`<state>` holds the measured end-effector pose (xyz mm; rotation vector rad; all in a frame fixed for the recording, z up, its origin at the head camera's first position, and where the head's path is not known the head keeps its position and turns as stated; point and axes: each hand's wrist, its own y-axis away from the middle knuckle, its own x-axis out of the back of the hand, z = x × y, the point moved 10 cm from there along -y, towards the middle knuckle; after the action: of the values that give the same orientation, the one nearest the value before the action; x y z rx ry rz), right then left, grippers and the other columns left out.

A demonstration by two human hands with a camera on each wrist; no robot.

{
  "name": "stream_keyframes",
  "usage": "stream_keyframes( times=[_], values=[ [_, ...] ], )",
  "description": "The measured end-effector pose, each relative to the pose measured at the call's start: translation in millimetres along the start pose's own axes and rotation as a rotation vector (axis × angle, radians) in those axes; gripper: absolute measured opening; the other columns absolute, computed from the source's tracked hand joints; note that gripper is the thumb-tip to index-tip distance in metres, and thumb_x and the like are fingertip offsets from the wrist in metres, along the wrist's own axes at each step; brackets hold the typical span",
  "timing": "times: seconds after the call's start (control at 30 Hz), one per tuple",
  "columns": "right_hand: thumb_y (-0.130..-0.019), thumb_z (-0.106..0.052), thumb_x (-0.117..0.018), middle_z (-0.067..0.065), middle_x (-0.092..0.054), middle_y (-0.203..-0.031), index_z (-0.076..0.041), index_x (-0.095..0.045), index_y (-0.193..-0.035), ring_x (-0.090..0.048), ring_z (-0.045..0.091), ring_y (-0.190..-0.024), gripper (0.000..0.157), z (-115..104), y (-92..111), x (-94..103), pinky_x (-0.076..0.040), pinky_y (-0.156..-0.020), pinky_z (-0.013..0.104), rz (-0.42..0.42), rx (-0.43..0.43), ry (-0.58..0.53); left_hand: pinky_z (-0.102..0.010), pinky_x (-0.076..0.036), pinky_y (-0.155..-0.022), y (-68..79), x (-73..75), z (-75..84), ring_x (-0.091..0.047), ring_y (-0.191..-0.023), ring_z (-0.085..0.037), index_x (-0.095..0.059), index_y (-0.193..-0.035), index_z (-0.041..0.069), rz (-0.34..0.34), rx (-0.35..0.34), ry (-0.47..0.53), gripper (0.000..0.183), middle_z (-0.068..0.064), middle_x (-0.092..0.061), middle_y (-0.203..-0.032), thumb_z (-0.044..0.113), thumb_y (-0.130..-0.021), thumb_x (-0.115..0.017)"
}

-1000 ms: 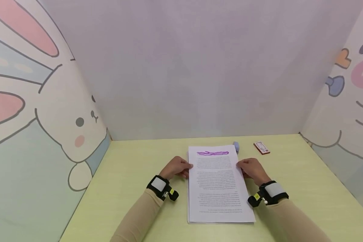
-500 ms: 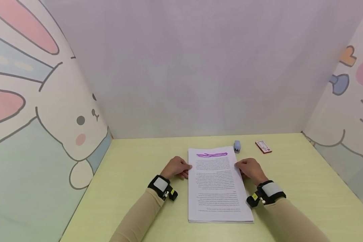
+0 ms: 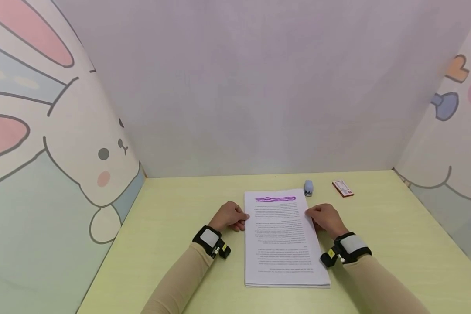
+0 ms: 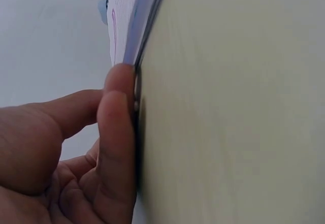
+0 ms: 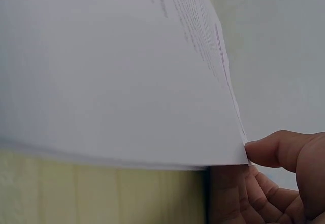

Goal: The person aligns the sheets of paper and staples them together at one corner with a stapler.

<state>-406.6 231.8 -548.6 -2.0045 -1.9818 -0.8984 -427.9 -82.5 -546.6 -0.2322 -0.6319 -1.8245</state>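
Note:
A stack of printed paper (image 3: 280, 244) lies in the middle of the table, with a purple scribble across the far end of its top sheet. My left hand (image 3: 229, 216) holds the stack's left edge, the thumb tip just over the top sheet. In the left wrist view, its fingertips (image 4: 114, 117) meet the paper's side close to the tabletop. On the opposite side my right hand (image 3: 326, 219) pinches the right edge. The right wrist view shows the thumb (image 5: 269, 150) on the paper's edge and the other fingers partly hidden below; that edge is raised off the table.
Just past the stack's far right corner stands a small blue stapler (image 3: 308, 188). Farther right lies a small red and white box (image 3: 343, 188). A plain wall (image 3: 267, 109) rises behind the yellow table (image 3: 172, 209), and cartoon-printed walls flank both sides.
The stack's sheets lie more evenly on the left side, where lower sheets stuck out. The stapler, partly hidden behind the paper before, is now in full view. Both hands keep their hold.

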Motion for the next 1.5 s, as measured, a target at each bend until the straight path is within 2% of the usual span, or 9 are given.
stream_keyframes(
  times=[0.27, 0.47, 0.57, 0.7, 0.77, 0.9, 1.07, 1.23, 1.5],
  values=[
    [-0.099, -0.018, -0.059, 0.016, -0.068, -0.098, 0.011, -0.067, -0.116, -0.064, 0.02, -0.078, 0.035, -6, 3, 3.5, -0.057, -0.064, 0.029, 0.0, 0.016, 0.029, -0.024, -0.054, -0.048, 0.5, 0.3, 3.7, -0.066, -0.052, -0.013, -0.066, -0.085, -0.001, 0.004, -0.013, -0.011, 0.015, -0.009, -0.068, -0.067, 0.009, -0.094, -0.073],
    [-0.099, -0.017, -0.058, 0.009, -0.071, -0.08, 0.01, -0.07, -0.107, -0.068, 0.016, -0.067, 0.031, -14, 4, 16.8, -0.057, -0.06, 0.03, 0.027, 0.1, 0.071, -0.026, -0.056, -0.05, 0.8, 3.4, 6.3, -0.065, -0.052, -0.013, -0.066, -0.085, -0.002, 0.004, -0.01, -0.026, 0.016, -0.01, -0.068, -0.067, 0.009, -0.095, -0.073],
    [-0.1, -0.017, -0.058, 0.006, -0.07, -0.074, 0.01, -0.07, -0.102, -0.067, 0.014, -0.064, 0.03, -18, 6, 25.4, -0.056, -0.059, 0.029, 0.04, 0.124, 0.081, -0.027, -0.057, -0.052, 2.3, 11.9, 6.5, -0.066, -0.052, -0.014, -0.068, -0.083, -0.002, 0.008, -0.02, -0.028, 0.02, -0.009, -0.068, -0.067, 0.012, -0.097, -0.071],
    [-0.099, -0.015, -0.057, 0.01, -0.071, -0.08, 0.013, -0.068, -0.106, -0.068, 0.015, -0.069, 0.031, -20, 9, 30.2, -0.058, -0.063, 0.029, 0.03, 0.119, 0.05, -0.028, -0.059, -0.055, 2.5, 25.0, 7.9, -0.068, -0.054, -0.015, -0.07, -0.082, -0.004, 0.016, -0.028, 0.006, 0.028, -0.011, -0.07, -0.069, 0.016, -0.101, -0.065],
    [-0.099, -0.015, -0.056, 0.012, -0.071, -0.084, 0.014, -0.066, -0.11, -0.069, 0.016, -0.072, 0.033, -19, 9, 30.0, -0.059, -0.066, 0.029, 0.022, 0.104, 0.028, -0.029, -0.059, -0.057, 1.4, 26.4, 8.8, -0.069, -0.057, -0.015, -0.071, -0.086, -0.007, 0.005, -0.019, 0.033, 0.029, -0.012, -0.071, -0.072, 0.016, -0.102, -0.062],
    [-0.099, -0.013, -0.055, 0.017, -0.071, -0.091, 0.017, -0.063, -0.115, -0.069, 0.016, -0.075, 0.035, -19, 9, 25.9, -0.06, -0.068, 0.03, 0.009, 0.087, -0.018, -0.03, -0.06, -0.06, 0.3, 21.9, 9.7, -0.071, -0.061, -0.016, -0.071, -0.091, -0.009, -0.04, 0.002, 0.072, 0.029, -0.014, -0.072, -0.076, 0.015, -0.103, -0.059],
    [-0.099, -0.014, -0.055, 0.02, -0.072, -0.097, 0.017, -0.062, -0.118, -0.07, 0.017, -0.078, 0.038, -20, 10, 18.8, -0.06, -0.069, 0.031, 0.003, 0.062, -0.008, -0.03, -0.06, -0.06, -0.6, 16.5, 8.8, -0.071, -0.062, -0.016, -0.072, -0.091, -0.008, -0.061, 0.016, 0.094, 0.028, -0.014, -0.072, -0.078, 0.013, -0.103, -0.058],
    [-0.1, -0.015, -0.055, 0.022, -0.071, -0.101, 0.015, -0.062, -0.121, -0.071, 0.019, -0.081, 0.038, -21, 10, 13.8, -0.06, -0.07, 0.031, -0.001, 0.055, 0.019, -0.03, -0.06, -0.06, -0.3, 12.6, 10.7, -0.071, -0.064, -0.017, -0.072, -0.091, -0.008, -0.068, 0.017, 0.106, 0.026, -0.013, -0.072, -0.079, 0.011, -0.102, -0.057],
    [-0.1, -0.018, -0.054, 0.019, -0.07, -0.1, 0.012, -0.065, -0.12, -0.069, 0.019, -0.081, 0.037, -21, 9, 12.2, -0.059, -0.069, 0.029, 0.014, 0.052, 0.061, -0.031, -0.061, -0.062, 2.2, 13.4, 13.1, -0.072, -0.067, -0.019, -0.072, -0.094, -0.009, -0.066, 0.019, 0.09, 0.025, -0.015, -0.072, -0.082, 0.01, -0.102, -0.058]
  ],
)
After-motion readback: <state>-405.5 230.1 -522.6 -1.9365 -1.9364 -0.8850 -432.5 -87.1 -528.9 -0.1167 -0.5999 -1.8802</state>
